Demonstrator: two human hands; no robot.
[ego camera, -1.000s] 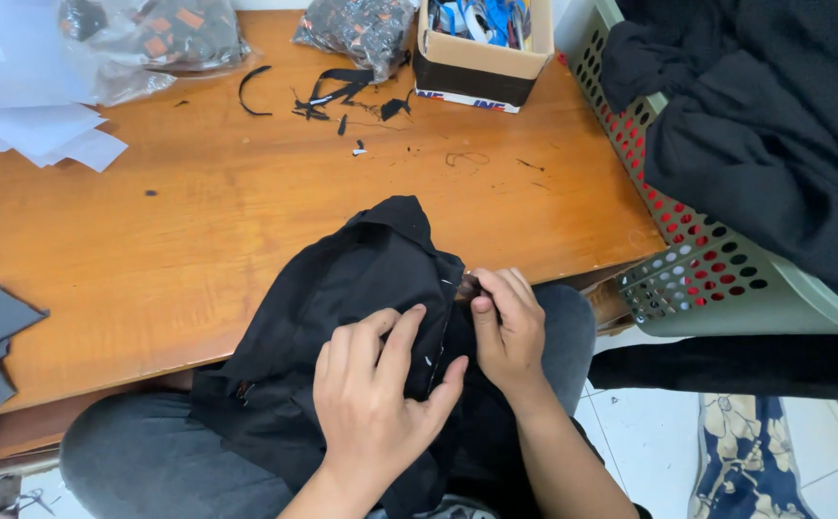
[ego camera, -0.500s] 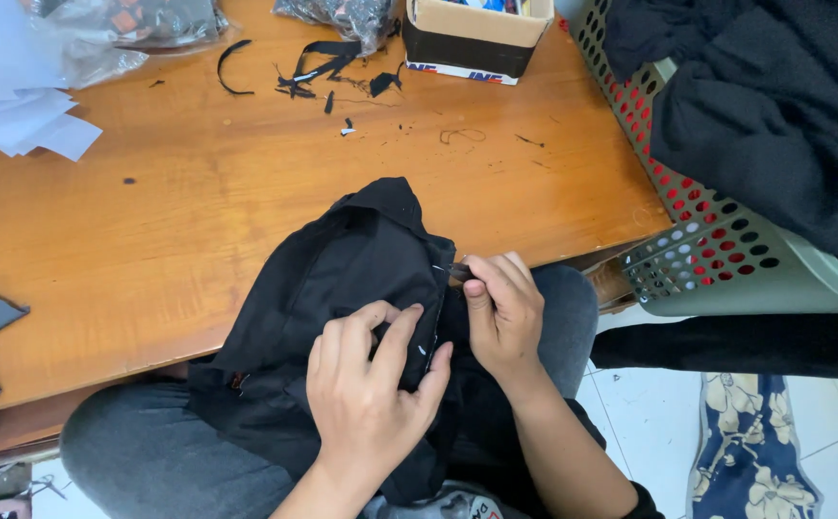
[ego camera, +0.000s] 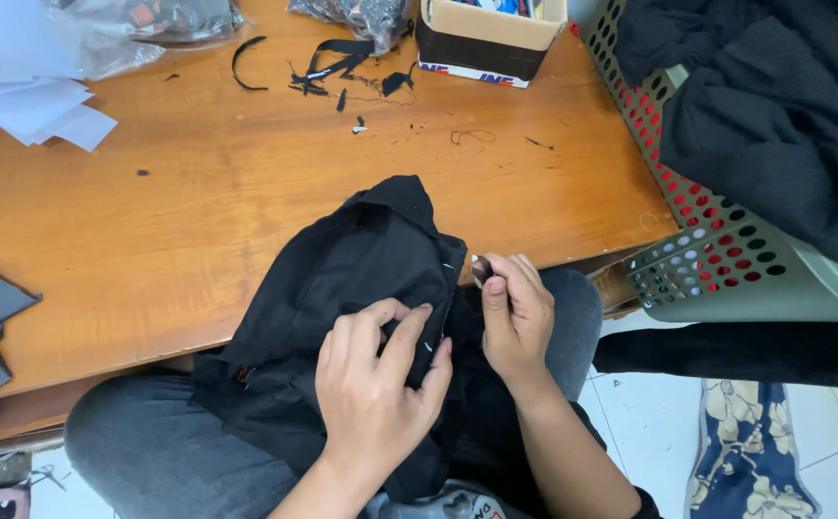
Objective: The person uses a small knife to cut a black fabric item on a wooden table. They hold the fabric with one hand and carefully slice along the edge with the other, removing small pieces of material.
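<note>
A person sits at the near edge of a wooden tabletop [ego camera: 198, 211] with a black garment [ego camera: 342, 288] draped from that edge down onto the lap. The left hand [ego camera: 375, 384] lies on the garment's front, its fingers [ego camera: 404, 336] curled and pinching a fold of cloth near a seam, where small pale stitches show. The right hand [ego camera: 515, 312] sits just right of the garment's edge, fingers pressed together around a small dark tool [ego camera: 479, 271] whose tip points at that seam; what kind of tool it is cannot be told.

Judging from this, the work is fine seam work, and it goes best if the left hand keeps the fold taut and flat so that the tool meets only thread and not cloth, with the seam turned up toward the light.

Beyond the garment, at the tabletop's far edge, lie black fabric scraps [ego camera: 332, 67], a cardboard box [ego camera: 486, 34] and white sheets [ego camera: 34, 101]. To the garment's right stands a perforated plastic basket [ego camera: 717, 240] heaped with dark clothing [ego camera: 784, 115].
</note>
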